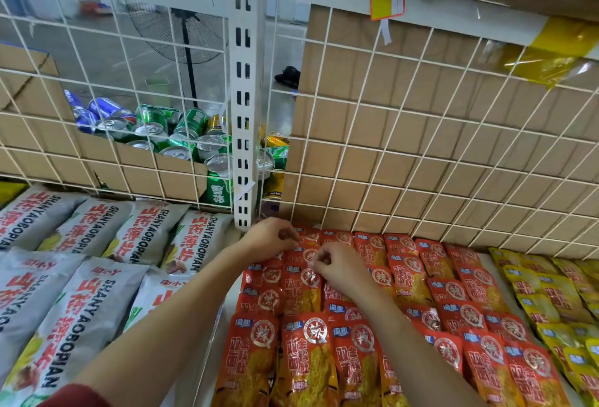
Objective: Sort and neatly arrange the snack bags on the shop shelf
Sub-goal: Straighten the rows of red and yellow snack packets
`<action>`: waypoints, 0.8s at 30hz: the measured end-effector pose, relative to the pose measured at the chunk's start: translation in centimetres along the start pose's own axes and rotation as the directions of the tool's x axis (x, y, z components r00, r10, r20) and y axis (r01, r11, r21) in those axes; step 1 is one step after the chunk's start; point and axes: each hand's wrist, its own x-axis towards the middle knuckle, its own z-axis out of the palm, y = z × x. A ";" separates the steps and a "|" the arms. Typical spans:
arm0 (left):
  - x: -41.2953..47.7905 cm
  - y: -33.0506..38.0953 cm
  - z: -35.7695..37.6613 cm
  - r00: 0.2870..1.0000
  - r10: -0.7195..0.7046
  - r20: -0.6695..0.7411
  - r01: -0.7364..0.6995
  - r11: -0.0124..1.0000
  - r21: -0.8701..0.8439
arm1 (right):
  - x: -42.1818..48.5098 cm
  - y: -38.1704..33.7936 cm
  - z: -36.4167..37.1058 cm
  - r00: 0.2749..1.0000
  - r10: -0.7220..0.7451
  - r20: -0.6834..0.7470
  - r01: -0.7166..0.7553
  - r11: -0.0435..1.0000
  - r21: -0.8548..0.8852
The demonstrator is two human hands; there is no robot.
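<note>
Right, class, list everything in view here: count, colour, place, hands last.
red-orange foil snack bags: dozens, red-orange, overlapping rows, centre-right
grey-white plastic snack bags: at least seven, grey-white, left
yellow foil snack bags: several, yellow, far right
metal drink cans: many, green, blue, yellow, back left
slotted metal post: one, white, centre back
flat cardboard sheet: one, brown, back right
pedestal fan: one, black, floor beyond
left hand: one, pinching a back-row red-orange bag
right hand: one, pinching a red-orange bag beside it
</note>
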 end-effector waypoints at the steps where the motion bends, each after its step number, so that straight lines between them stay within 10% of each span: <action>1: -0.1 -0.1 -0.1 1.000 0.003 0.005 -0.003 1.000 -0.001 | 0.0 0.0 0.0 1.000 0.000 0.000 0.000 1.000 0.008; 24: -1.9 0.6 -1.0 0.994 0.057 -0.094 -0.062 0.997 -0.047 | -1.5 0.4 -0.2 0.991 -0.005 -0.135 0.015 0.997 0.077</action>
